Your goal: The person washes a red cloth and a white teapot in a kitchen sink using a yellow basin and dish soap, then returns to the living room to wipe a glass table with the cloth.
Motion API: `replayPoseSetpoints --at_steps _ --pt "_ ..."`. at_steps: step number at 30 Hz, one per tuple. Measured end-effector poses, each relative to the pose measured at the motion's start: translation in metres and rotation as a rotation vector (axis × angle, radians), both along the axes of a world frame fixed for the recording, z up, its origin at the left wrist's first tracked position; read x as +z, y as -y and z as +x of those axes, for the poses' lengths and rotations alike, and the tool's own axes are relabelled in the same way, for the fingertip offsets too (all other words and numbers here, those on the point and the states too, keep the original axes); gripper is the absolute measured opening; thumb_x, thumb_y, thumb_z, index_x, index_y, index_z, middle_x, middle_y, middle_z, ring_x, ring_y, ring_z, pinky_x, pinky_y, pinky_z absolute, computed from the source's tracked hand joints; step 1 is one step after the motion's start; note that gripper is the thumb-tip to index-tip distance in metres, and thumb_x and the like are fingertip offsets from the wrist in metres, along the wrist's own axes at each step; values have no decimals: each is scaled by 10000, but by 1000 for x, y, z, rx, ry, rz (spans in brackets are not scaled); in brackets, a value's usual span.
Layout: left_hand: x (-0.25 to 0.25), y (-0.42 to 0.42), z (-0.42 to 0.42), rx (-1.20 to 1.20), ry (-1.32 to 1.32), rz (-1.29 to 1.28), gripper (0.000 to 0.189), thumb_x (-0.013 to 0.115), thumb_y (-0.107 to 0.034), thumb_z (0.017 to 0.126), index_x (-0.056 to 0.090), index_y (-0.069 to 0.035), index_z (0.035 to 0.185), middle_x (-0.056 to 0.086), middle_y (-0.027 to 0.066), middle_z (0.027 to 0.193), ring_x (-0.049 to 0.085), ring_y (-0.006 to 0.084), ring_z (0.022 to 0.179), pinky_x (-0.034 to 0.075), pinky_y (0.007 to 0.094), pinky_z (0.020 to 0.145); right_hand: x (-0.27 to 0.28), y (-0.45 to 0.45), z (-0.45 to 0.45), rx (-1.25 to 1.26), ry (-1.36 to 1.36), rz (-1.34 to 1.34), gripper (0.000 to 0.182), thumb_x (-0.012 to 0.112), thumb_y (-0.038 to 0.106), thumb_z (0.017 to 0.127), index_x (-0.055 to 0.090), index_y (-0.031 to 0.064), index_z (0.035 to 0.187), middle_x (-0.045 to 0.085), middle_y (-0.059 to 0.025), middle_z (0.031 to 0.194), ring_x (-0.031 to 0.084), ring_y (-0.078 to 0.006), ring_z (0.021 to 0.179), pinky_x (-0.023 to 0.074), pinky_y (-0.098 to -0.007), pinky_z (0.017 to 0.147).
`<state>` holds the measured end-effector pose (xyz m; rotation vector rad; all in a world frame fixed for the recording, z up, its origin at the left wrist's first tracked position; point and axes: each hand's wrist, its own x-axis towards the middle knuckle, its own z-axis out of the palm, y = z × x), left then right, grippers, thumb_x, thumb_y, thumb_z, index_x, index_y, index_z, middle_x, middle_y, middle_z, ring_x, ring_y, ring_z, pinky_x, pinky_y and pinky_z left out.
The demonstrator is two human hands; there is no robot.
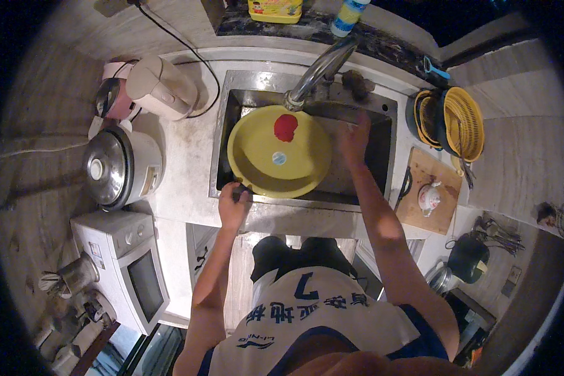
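A yellow plastic basin sits in the left part of a stainless steel sink, below the faucet. A red thing, perhaps a cloth or sponge, and a small pale round patch show inside the basin. My left hand is at the sink's front left edge, close beside the basin's rim. A dark spot shows between its thumb and fingers; whether it is an object or the sink's shadow I cannot tell. My right hand, blurred and dim, is over the sink's right part, right of the basin; its fingertips are unclear.
An electric kettle, a rice cooker and a white oven stand left. Yellow strainer baskets and a cutting board with a small white teapot are right. Bottles stand on the dark ledge behind.
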<state>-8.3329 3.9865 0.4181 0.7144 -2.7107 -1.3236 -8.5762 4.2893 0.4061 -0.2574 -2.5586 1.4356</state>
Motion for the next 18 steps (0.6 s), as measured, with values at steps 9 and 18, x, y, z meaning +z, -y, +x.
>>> replayPoseSetpoints --at_steps 9,18 --pt "-24 -7 -47 -116 -197 -414 321 672 -228 857 611 -55 1120 635 137 1134 556 324 1105 324 524 1083 86 -37 -50 148 -164 466 378 682 330 905 645 30 1132 673 -144 1061 635 -319 994 496 -411 885" --pt "-29 2 -42 -127 -150 -467 303 602 -236 894 571 -18 1103 602 166 1069 522 361 1079 267 572 1117 328 126 -164 517 -76 -683 364 619 360 950 609 12 1057 660 -98 911 654 -188 786 528 -310 659"
